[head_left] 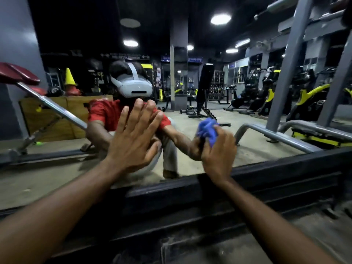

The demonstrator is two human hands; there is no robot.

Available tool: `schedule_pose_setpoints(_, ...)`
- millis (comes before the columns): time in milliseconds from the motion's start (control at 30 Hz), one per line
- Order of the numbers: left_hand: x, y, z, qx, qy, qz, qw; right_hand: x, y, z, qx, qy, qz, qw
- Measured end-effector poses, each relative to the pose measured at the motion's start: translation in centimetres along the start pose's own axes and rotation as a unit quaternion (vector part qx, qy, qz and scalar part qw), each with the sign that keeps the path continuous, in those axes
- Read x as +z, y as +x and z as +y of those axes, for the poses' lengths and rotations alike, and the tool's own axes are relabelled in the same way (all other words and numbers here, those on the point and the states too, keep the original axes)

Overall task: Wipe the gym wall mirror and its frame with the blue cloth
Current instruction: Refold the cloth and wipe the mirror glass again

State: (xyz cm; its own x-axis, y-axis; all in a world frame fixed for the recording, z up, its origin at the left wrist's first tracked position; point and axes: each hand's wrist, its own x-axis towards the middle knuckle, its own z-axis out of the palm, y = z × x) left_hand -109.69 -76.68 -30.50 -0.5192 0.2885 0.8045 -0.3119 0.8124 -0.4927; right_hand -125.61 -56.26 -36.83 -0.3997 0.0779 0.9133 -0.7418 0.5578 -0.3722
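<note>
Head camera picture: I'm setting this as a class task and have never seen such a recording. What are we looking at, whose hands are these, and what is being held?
There is one picture, taken by a camera worn on a person's head and looking forward and down, so the two bare arms belong to the wearer. They reach towards a large wall mirror with a dark frame along its lower edge. The left hand lies flat against the glass, fingers straight. The right hand grips a bunched blue cloth against the glass just above the frame. The figure with the white headset is the wearer's own reflection, and the gym machines are reflections too.
</note>
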Motion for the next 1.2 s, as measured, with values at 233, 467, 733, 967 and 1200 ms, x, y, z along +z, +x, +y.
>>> schedule_pose_setpoints(233, -1.9, 8.5, -1.5, -0.030, 0.050, -0.050, 0.997, -0.7, 11.9, -3.8, 0.065, 0.095, 0.073, 0.991)
schedule_pose_setpoints(467, -3.1, 10.4, -0.8, -0.030, 0.047, -0.034, 0.998, -1.5, 15.9, 1.2, -0.356, 0.005, 0.008, 0.935)
schedule_pose_setpoints(733, -3.1, 12.6, 3.5, -0.062, 0.046, -0.080, 0.994, -5.2, 24.2, 5.2, 0.167, 0.093, 0.141, 0.971)
schedule_pose_setpoints(967, -2.0, 7.7, 9.0, -0.032, 0.033, -0.109, 0.993, -3.5, 17.1, 6.3, -0.360, 0.057, 0.001, 0.931)
schedule_pose_setpoints(1200, 0.7, 4.5, 12.5, 0.021, 0.049, -0.122, 0.991, -4.6, 15.0, 14.1, -0.004, 0.020, 0.075, 0.997)
